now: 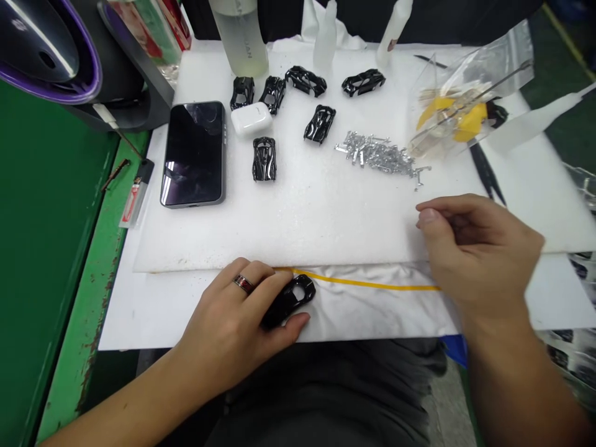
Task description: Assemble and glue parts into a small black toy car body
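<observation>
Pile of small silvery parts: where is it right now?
In the head view, the pile of small silvery parts lies right of centre on the flat white board, beyond the right hand and just left of the clear plastic bag.

Black car shell (286, 303) in left grip (235, 313)
</observation>
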Available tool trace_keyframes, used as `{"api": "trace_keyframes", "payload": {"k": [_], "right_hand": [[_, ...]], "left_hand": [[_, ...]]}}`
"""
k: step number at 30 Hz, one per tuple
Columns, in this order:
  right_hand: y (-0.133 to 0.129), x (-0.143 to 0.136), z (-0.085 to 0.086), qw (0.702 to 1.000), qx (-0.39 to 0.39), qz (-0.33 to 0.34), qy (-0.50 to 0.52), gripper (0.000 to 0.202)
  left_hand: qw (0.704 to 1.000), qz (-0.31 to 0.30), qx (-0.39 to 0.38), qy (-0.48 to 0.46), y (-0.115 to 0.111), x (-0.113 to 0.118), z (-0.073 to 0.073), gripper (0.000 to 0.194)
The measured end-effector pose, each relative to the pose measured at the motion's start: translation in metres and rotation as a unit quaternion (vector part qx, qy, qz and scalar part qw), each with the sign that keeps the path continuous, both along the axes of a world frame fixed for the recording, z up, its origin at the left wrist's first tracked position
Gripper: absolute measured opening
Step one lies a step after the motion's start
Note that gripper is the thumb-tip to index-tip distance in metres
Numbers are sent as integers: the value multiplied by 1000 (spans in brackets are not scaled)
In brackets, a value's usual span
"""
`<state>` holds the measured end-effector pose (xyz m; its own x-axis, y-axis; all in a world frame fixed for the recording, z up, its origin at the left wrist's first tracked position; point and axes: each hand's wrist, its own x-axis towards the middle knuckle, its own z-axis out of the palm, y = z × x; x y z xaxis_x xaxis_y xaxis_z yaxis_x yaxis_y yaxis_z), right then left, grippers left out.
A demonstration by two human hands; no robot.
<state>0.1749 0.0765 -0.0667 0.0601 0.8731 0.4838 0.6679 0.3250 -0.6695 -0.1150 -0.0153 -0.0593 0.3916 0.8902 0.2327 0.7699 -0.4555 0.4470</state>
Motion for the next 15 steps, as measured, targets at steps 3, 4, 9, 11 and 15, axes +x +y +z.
{"api": "trace_keyframes", "payload": {"k": [3, 4, 9, 11, 15], "right_hand": [[0, 1, -2, 1000, 3, 1, 1, 7], [0, 2, -3, 1000, 2, 0, 1, 7], [1, 4, -3, 1000, -3, 4, -4, 8], [1, 5, -2, 1000, -6, 10, -6, 8], [1, 3, -3, 1000, 0, 18, 17, 5]], "left_hand": [[1000, 2, 11, 2, -1, 1, 1, 33], [1000, 3, 14, 1, -1, 1, 1, 32], [1000, 5, 20, -7, -1, 4, 1, 31], [1000, 7, 23, -6, -1, 4, 1, 30], [1000, 9, 27, -3, -2, 3, 0, 31]]}}
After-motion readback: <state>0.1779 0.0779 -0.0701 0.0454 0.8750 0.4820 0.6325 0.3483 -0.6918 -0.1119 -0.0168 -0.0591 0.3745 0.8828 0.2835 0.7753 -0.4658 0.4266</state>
